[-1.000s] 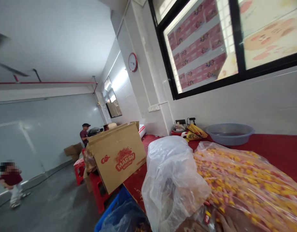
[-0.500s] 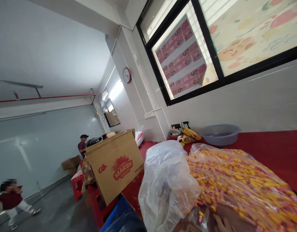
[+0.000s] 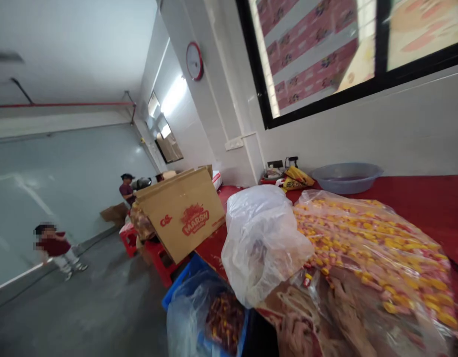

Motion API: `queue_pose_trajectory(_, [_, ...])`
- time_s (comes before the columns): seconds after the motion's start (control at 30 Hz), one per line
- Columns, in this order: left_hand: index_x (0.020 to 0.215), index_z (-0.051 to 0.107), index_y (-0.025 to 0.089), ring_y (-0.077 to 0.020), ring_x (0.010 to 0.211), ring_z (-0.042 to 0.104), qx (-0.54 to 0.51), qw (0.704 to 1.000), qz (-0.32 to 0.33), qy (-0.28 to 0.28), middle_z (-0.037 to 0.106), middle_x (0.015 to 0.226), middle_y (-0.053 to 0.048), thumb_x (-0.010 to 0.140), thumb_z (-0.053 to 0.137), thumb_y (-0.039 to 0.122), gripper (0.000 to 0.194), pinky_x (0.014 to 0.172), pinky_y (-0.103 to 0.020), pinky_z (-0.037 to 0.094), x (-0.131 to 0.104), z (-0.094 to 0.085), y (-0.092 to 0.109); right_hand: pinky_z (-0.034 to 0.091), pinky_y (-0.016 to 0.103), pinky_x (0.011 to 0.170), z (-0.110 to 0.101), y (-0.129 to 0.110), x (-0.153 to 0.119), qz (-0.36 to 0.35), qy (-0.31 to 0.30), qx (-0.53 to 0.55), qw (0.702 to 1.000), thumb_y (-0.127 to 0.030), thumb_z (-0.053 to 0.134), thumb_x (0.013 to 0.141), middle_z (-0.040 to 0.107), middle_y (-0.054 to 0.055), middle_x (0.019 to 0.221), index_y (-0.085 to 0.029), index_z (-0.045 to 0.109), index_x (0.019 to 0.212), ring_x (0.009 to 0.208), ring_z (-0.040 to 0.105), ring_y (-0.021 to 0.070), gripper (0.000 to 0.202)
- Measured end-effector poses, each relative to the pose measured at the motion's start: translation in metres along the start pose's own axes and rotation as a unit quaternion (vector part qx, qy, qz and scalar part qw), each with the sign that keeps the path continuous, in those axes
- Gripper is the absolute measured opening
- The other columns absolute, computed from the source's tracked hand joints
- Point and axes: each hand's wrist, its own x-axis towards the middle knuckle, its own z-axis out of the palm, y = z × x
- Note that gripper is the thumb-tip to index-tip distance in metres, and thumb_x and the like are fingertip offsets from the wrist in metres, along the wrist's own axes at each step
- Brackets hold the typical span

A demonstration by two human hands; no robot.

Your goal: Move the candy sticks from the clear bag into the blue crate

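right hand has bent fingers by the clear plastic bag of small yellow-and-pink pieces to its right. left hand looks half curled, blue plastic crate to its left. can't tell if either's gripping tbh

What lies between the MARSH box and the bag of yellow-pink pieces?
In the head view, a crumpled whitish plastic bag, plus a strip of red tabletop.

The bagged pieces are yellow and pink, the tabletop red, the carton brown with red print.
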Motion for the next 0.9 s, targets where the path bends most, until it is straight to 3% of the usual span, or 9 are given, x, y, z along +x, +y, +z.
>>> queue_pose_trajectory(0.07, [0.121, 0.079, 0.031, -0.0263, 0.119, 0.074, -0.031, 0.998, -0.05, 0.001, 0.077, 0.132, -0.009, 0.104, 0.07, 0.026, 0.019, 0.1, -0.043, 0.065, -0.003, 0.01, 0.003, 0.056, 0.041, 0.071, 0.0, 0.006, 0.0, -0.001, -0.022, -0.011, 1.0, -0.034, 0.05, 0.087, 0.072, 0.015, 0.088, -0.023, 0.073, 0.089, 0.077, 0.067, 0.0293, 0.026])
queue_pose_trajectory(0.13, [0.115, 0.08, 0.031, -0.0258, 0.118, 0.075, -0.081, 0.993, -0.091, 0.001, 0.081, 0.125, -0.005, 0.096, 0.067, 0.013, 0.028, 0.101, -0.042, 0.062, -0.003, 0.018, 0.004, 0.053, 0.042, 0.068, 0.0, 0.01, -0.002, 0.005, -0.035, -0.025, 0.999, -0.039, 0.048, 0.085, 0.072, 0.014, 0.086, -0.026, 0.067, 0.088, 0.076, 0.066, 0.031, 0.024])
queue_pose_trajectory(0.3, [0.118, 0.079, 0.029, -0.0258, 0.12, 0.074, -0.161, 0.981, -0.111, 0.004, 0.081, 0.129, -0.004, 0.093, 0.068, 0.011, 0.033, 0.105, -0.041, 0.054, 0.0, 0.026, 0.006, 0.053, 0.049, 0.069, -0.005, 0.007, -0.019, 0.02, -0.02, -0.04, 0.999, -0.054, 0.044, 0.086, 0.071, 0.017, 0.091, -0.029, 0.06, 0.093, 0.082, 0.069, 0.038, 0.031])
queue_pose_trajectory(0.47, [0.12, 0.078, 0.028, -0.025, 0.121, 0.072, -0.158, 0.982, -0.101, -0.008, 0.079, 0.129, -0.006, 0.098, 0.068, 0.017, 0.027, 0.105, -0.039, 0.052, 0.001, 0.02, 0.008, 0.056, 0.051, 0.078, -0.017, 0.003, -0.026, 0.018, -0.026, -0.036, 0.999, -0.058, 0.042, 0.086, 0.069, 0.017, 0.091, -0.029, 0.058, 0.09, 0.091, 0.069, 0.0392, 0.034])
queue_pose_trajectory(0.67, [0.116, 0.08, 0.026, -0.0244, 0.118, 0.072, -0.15, 0.984, -0.097, -0.027, 0.079, 0.126, -0.007, 0.102, 0.071, 0.021, 0.018, 0.102, -0.04, 0.054, 0.004, -0.001, 0.013, 0.055, 0.058, 0.085, -0.026, -0.005, -0.026, 0.025, -0.061, -0.049, 0.997, -0.059, 0.039, 0.09, 0.069, 0.02, 0.094, -0.027, 0.057, 0.091, 0.092, 0.067, 0.041, 0.037])
queue_pose_trajectory(0.77, [0.117, 0.08, 0.025, -0.0239, 0.121, 0.071, -0.146, 0.984, -0.098, -0.024, 0.078, 0.128, -0.008, 0.104, 0.069, 0.019, 0.018, 0.103, -0.04, 0.052, 0.004, -0.007, 0.014, 0.056, 0.06, 0.093, -0.028, -0.015, -0.027, 0.067, -0.038, -0.044, 0.996, -0.063, 0.037, 0.095, 0.07, 0.023, 0.1, -0.024, 0.061, 0.098, 0.1, 0.067, 0.041, 0.047])
queue_pose_trajectory(0.9, [0.124, 0.079, 0.024, -0.0252, 0.128, 0.07, -0.175, 0.979, -0.104, -0.029, 0.076, 0.136, -0.008, 0.102, 0.069, 0.016, 0.025, 0.107, -0.042, 0.051, 0.003, -0.006, 0.012, 0.055, 0.059, 0.097, -0.031, -0.021, -0.026, 0.088, -0.063, -0.047, 0.993, -0.076, 0.034, 0.098, 0.072, 0.023, 0.103, -0.022, 0.063, 0.099, 0.104, 0.066, 0.0388, 0.062])
